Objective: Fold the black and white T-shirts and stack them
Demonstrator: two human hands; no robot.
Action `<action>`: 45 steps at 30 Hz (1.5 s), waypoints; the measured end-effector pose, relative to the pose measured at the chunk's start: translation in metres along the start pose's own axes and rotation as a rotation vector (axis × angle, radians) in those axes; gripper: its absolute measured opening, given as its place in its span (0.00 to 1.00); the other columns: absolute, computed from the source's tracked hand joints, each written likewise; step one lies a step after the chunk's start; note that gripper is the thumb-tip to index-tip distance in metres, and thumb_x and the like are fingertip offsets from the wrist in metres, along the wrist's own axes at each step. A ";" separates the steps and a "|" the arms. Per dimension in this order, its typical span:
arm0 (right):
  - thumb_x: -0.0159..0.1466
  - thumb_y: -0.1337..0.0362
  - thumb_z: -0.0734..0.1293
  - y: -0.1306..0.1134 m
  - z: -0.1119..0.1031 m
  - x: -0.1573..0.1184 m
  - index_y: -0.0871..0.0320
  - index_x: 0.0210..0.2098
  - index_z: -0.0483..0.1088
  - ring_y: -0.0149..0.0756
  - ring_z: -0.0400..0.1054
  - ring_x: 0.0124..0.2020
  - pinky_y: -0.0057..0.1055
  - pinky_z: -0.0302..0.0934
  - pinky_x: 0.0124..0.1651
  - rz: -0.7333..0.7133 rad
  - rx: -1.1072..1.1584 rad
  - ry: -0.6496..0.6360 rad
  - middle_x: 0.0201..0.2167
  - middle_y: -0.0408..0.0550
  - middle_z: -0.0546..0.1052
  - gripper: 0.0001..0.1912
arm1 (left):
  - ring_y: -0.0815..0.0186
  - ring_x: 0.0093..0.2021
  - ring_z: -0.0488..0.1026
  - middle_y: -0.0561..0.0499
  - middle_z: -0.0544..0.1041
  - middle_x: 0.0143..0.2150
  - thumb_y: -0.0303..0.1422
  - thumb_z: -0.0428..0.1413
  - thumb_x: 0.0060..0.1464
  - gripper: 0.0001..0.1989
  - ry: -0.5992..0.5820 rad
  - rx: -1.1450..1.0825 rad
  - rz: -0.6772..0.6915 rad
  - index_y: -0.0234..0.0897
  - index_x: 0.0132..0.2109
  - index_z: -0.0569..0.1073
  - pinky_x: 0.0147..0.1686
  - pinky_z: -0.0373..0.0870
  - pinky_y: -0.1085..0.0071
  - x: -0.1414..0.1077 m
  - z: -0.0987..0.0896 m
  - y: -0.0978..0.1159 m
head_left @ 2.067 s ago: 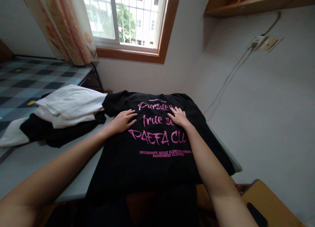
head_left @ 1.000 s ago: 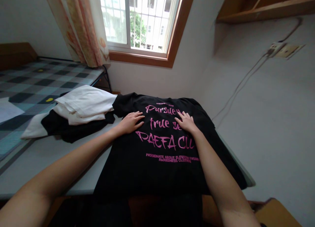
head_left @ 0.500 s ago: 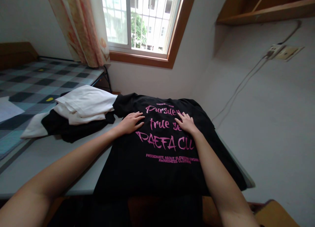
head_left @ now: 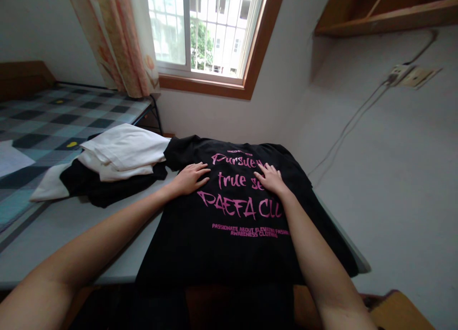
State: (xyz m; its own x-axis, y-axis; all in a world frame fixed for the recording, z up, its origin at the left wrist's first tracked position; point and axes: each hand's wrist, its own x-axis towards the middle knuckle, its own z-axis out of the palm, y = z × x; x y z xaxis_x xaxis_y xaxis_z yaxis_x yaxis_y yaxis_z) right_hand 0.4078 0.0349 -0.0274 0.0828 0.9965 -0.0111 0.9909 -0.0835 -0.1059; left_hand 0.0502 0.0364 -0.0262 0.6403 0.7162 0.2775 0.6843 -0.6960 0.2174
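Note:
A black T-shirt [head_left: 229, 258] with pink lettering lies spread out over the table [head_left: 118, 263], its lower edge at the table's near side. My left hand [head_left: 191, 178] rests flat on the shirt, left of the lettering, fingers stretched out. On the right part of the print lies my right hand [head_left: 270, 179], also flat with its fingers apart, covering some letters. Neither hand grips the cloth. Left of the shirt, white folded clothes [head_left: 125, 146] lie on top of a black garment [head_left: 107, 191].
A bed with a checked cover [head_left: 43, 120] adjoins the table at the left, with a white sheet of paper [head_left: 14, 159] on it. Behind are a curtain [head_left: 118, 44] and a barred window [head_left: 214, 34]. Cables [head_left: 347, 122] hang from a wall socket [head_left: 411, 76] at the right.

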 end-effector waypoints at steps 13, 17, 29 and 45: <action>0.72 0.46 0.52 -0.003 -0.003 -0.001 0.55 0.72 0.52 0.54 0.43 0.72 0.54 0.41 0.70 0.011 -0.019 -0.020 0.73 0.58 0.52 0.35 | 0.52 0.67 0.62 0.41 0.67 0.67 0.43 0.47 0.66 0.23 0.001 -0.007 0.007 0.36 0.61 0.72 0.65 0.59 0.53 0.000 -0.001 -0.001; 0.71 0.45 0.53 -0.006 -0.006 -0.004 0.55 0.72 0.52 0.53 0.42 0.73 0.53 0.41 0.70 0.017 -0.007 -0.028 0.73 0.58 0.51 0.35 | 0.52 0.67 0.62 0.40 0.67 0.66 0.42 0.47 0.66 0.24 0.000 -0.003 0.010 0.34 0.61 0.72 0.65 0.59 0.53 0.000 -0.001 0.000; 0.71 0.45 0.53 -0.008 -0.008 -0.006 0.54 0.72 0.52 0.54 0.42 0.73 0.55 0.40 0.70 0.021 0.015 -0.027 0.73 0.58 0.51 0.35 | 0.51 0.68 0.62 0.40 0.67 0.66 0.43 0.47 0.66 0.24 -0.008 -0.006 0.001 0.35 0.61 0.72 0.65 0.59 0.53 0.000 -0.002 0.000; 0.70 0.44 0.51 -0.004 -0.005 -0.004 0.54 0.72 0.52 0.56 0.43 0.72 0.56 0.40 0.69 0.011 0.012 -0.019 0.73 0.57 0.51 0.36 | 0.52 0.67 0.62 0.41 0.67 0.67 0.44 0.46 0.66 0.25 0.008 -0.015 0.017 0.36 0.61 0.72 0.65 0.59 0.53 0.000 0.003 -0.004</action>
State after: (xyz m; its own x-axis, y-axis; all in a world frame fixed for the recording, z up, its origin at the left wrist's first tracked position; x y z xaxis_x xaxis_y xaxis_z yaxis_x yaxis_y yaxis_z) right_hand 0.4037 0.0313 -0.0217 0.0914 0.9953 -0.0313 0.9886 -0.0945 -0.1172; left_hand 0.0483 0.0398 -0.0294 0.6492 0.7037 0.2886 0.6677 -0.7090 0.2269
